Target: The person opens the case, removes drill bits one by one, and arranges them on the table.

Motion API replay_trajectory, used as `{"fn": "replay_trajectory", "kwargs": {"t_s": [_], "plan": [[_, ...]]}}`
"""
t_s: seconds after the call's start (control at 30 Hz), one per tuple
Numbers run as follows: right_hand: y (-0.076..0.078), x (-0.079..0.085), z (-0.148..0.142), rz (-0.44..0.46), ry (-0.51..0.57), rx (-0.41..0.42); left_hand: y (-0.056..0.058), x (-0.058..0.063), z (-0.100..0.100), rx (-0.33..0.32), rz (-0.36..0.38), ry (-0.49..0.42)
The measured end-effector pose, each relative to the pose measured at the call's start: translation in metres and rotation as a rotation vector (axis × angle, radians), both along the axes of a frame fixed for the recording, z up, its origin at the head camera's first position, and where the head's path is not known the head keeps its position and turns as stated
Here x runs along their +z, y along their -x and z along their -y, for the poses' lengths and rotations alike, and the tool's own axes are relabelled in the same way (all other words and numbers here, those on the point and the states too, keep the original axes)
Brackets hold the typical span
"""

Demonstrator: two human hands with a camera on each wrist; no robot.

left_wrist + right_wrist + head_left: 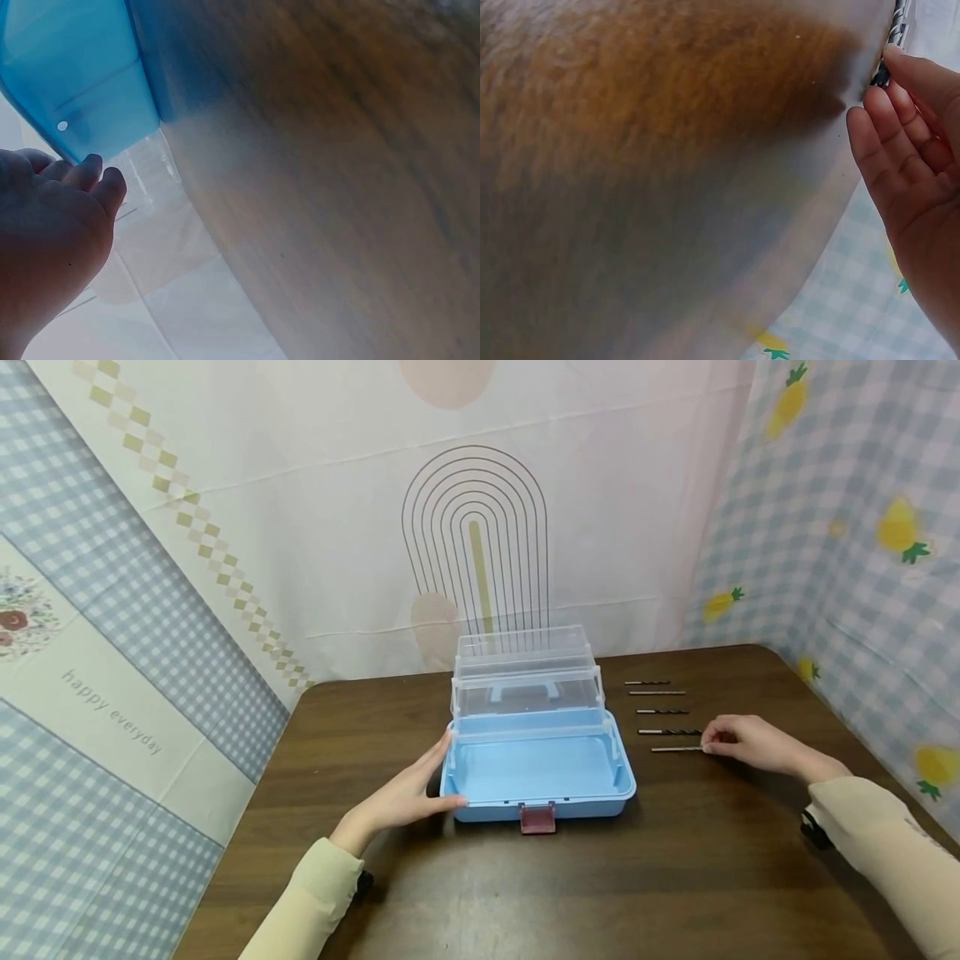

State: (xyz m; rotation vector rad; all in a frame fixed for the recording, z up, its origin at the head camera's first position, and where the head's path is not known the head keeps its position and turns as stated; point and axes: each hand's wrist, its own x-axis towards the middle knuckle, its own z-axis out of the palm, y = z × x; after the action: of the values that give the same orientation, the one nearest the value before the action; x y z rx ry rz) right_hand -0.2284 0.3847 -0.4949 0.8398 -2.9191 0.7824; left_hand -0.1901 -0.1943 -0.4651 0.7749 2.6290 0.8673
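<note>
A light blue toolbox (542, 810) with its clear lid and trays raised stands on the table. My left hand (408, 792) rests against its left front corner, thumb on the front rim and fingers stretched along the left side. In the left wrist view the fingertips (91, 166) are right at the blue wall. To the right of the box, several drill bits lie in a column, roughly parallel. My right hand (742, 745) pinches the right end of the nearest drill bit (675, 749) between thumb and fingers. A thicker dark drill bit (660, 732) lies just behind it.
Farther back lie more drill bits (657, 693). The box's pink latch (537, 818) hangs down at the front. Patterned cloth (360, 527) hangs behind the brown wooden table (600, 893) and along both sides.
</note>
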Motion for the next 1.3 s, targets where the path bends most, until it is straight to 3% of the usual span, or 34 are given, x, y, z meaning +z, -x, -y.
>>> {"fn": "replay_trajectory", "kwargs": {"t_s": [0.97,1.3], "plan": [[-0.007,-0.004,0.003,0.113,0.000,-0.083,-0.005,0.003,0.000,0.014,0.013,0.012],[-0.011,0.000,-0.008,0.139,-0.006,-0.135,-0.004,0.003,-0.001,0.009,0.010,0.003]]}}
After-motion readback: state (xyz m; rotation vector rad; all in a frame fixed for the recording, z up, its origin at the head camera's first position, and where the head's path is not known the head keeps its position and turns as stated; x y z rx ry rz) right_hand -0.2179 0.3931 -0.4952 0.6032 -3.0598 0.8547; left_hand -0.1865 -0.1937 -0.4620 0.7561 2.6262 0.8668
